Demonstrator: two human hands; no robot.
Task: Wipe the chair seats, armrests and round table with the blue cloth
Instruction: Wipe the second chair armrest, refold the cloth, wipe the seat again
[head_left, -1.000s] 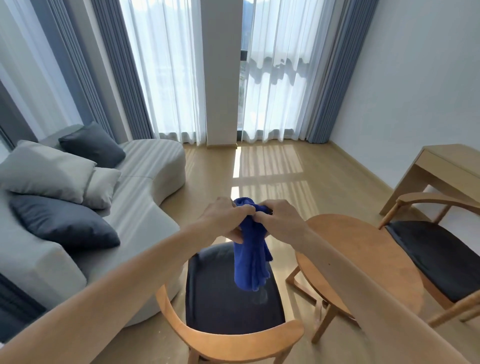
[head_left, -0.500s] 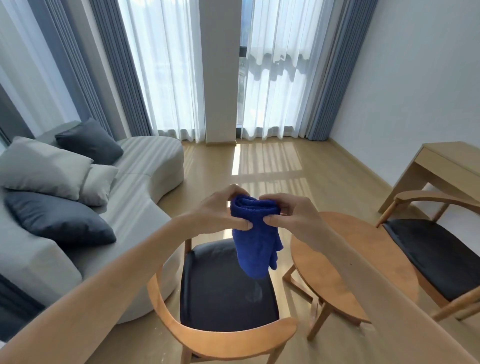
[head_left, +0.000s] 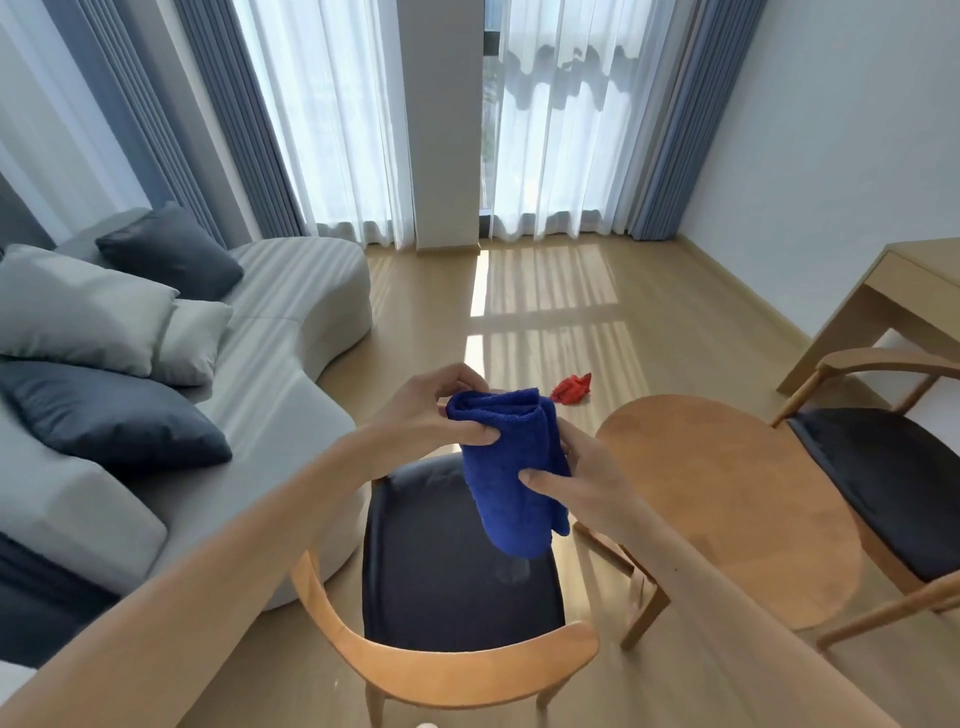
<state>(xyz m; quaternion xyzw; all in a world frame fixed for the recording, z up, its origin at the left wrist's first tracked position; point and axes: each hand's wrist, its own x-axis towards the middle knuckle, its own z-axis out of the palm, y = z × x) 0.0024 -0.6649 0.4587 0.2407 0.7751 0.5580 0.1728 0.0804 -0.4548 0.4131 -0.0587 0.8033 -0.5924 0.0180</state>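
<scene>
A folded blue cloth (head_left: 511, 467) hangs in the air above the near chair. My left hand (head_left: 431, 410) pinches its top edge between thumb and fingers. Lower on the cloth's right side, my right hand (head_left: 576, 478) grips it with thumb in front. Below them stands a wooden chair with a dark seat (head_left: 447, 577) and a curved wooden back rail (head_left: 441, 670). The round wooden table (head_left: 727, 499) is to the right of the hands. A second wooden armchair with a dark seat (head_left: 893, 478) stands at the table's right side.
A grey sofa (head_left: 270, 364) with several cushions fills the left. A red cloth (head_left: 571, 388) lies on the wooden floor beyond the table. A wooden desk (head_left: 904, 291) stands against the right wall. Curtained windows and a white pillar close the far side.
The cloth went from a bunched twist to a flatter fold. My right hand slid down from the top edge to the cloth's right side. The red cloth on the floor has come into sight.
</scene>
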